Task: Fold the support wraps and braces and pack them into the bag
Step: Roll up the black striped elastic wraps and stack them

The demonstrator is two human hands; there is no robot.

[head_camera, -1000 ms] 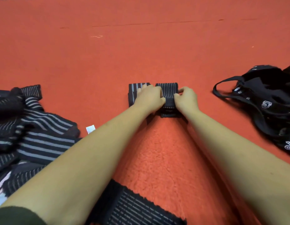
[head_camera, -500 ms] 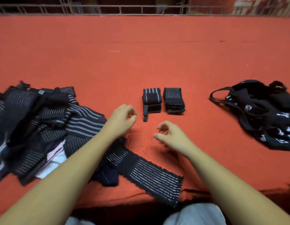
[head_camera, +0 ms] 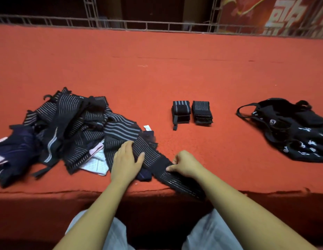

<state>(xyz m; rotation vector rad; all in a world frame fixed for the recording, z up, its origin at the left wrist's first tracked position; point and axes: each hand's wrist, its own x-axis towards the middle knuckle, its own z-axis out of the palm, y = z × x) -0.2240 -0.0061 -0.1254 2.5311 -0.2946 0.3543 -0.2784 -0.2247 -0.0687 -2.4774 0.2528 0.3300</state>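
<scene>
A long black striped wrap lies across the near edge of the red surface. My left hand rests flat on its left part, fingers straight. My right hand pinches the wrap near its middle with curled fingers. Two folded wraps sit side by side further out, one with wide stripes and one with fine stripes. A black bag with white prints lies open at the right.
A heap of unfolded black striped wraps and braces covers the left side, with pale pink and white pieces in it. The red surface ends at a metal railing at the back. My knees show below the near edge.
My hands left the two folded wraps and drew back toward me. They now lie on the long striped wrap at the near edge; the view has tilted up and widened.
</scene>
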